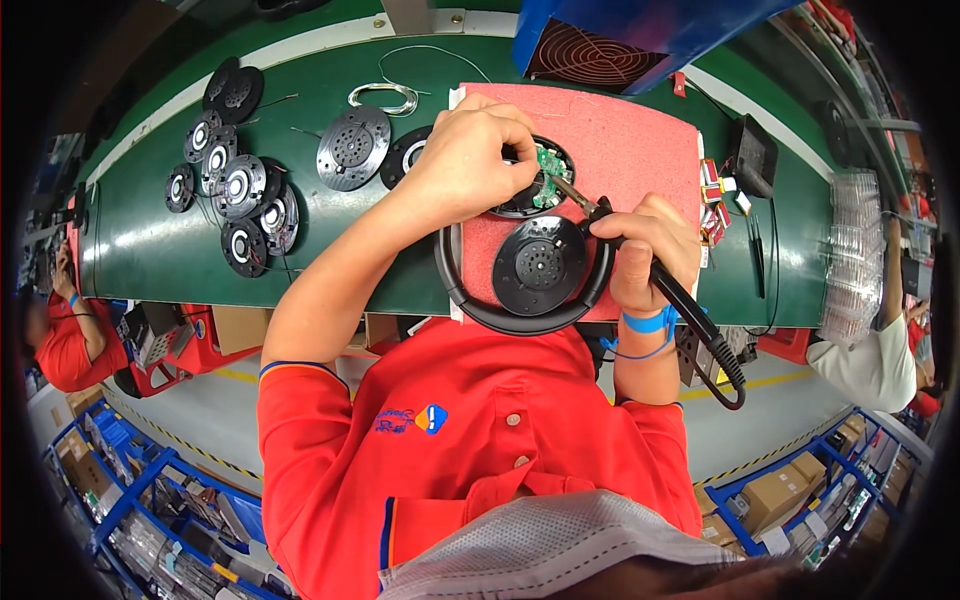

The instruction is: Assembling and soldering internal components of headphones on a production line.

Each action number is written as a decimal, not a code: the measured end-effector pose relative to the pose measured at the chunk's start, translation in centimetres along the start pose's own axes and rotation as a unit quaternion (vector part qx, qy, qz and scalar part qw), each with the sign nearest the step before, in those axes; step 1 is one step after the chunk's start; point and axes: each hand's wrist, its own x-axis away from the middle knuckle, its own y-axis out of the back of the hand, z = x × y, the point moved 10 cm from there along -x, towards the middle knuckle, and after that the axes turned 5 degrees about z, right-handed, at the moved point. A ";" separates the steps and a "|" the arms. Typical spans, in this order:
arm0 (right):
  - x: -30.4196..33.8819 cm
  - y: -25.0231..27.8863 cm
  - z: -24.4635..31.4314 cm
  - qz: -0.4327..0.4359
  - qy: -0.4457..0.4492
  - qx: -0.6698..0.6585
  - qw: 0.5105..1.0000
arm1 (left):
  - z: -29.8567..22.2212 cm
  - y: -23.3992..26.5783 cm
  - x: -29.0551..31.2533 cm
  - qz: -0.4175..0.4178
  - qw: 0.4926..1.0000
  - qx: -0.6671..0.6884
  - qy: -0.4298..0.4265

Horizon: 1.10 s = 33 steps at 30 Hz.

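Note:
My right hand [652,255] grips a black soldering iron [688,305], whose metal tip reaches to the edge of a green circuit board [549,178]. That board lies in a round, black open ear cup at the top of a pair of headphones. Over the cup's left side, the fingertips of my left hand [472,160] are pinched together beside the board; what they hold is hidden. The black headband [522,324] curves toward me. Inside its arc rests the other ear cup [540,266], a perforated disc facing up.
A pink foam mat [640,135] covers part of the green bench. Several speaker discs [242,187] lie at left, below a wire coil [385,98]. Small battery-like packs [714,205], tweezers [758,262] and clear plastic trays [852,255] sit at right. A blue fan unit [600,50] stands behind.

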 end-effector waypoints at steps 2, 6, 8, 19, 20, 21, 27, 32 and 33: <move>0.0 -0.1 -0.1 0.004 0.004 0.003 1.000 | 0.1 0.0 0.0 0.002 1.000 0.002 0.006; 0.1 -0.1 -0.1 0.005 0.013 0.006 1.000 | 0.3 -0.2 0.1 -0.001 1.000 0.005 0.009; 0.0 -0.2 0.0 0.008 0.012 0.006 1.000 | 0.4 -0.2 0.1 0.001 1.000 0.005 0.012; -0.1 -0.2 0.3 0.014 0.018 0.011 1.000 | 0.3 -0.2 0.2 -0.006 1.000 0.000 0.011; -0.2 -0.3 0.3 0.017 0.017 0.012 1.000 | 0.4 -0.3 0.1 -0.002 1.000 0.000 0.014; -0.2 -0.3 0.3 0.019 0.015 0.014 1.000 | 0.4 -0.3 0.1 0.002 1.000 0.001 0.017; 0.0 -0.3 0.2 0.015 0.023 0.010 1.000 | 0.5 -0.4 0.1 0.001 1.000 0.002 0.018; 0.2 0.2 0.3 0.001 0.010 0.013 1.000 | 0.4 -0.4 0.1 0.001 1.000 -0.001 0.015; 0.3 0.5 0.1 -0.007 0.003 0.008 1.000 | 0.4 -0.4 0.1 0.003 1.000 -0.001 0.016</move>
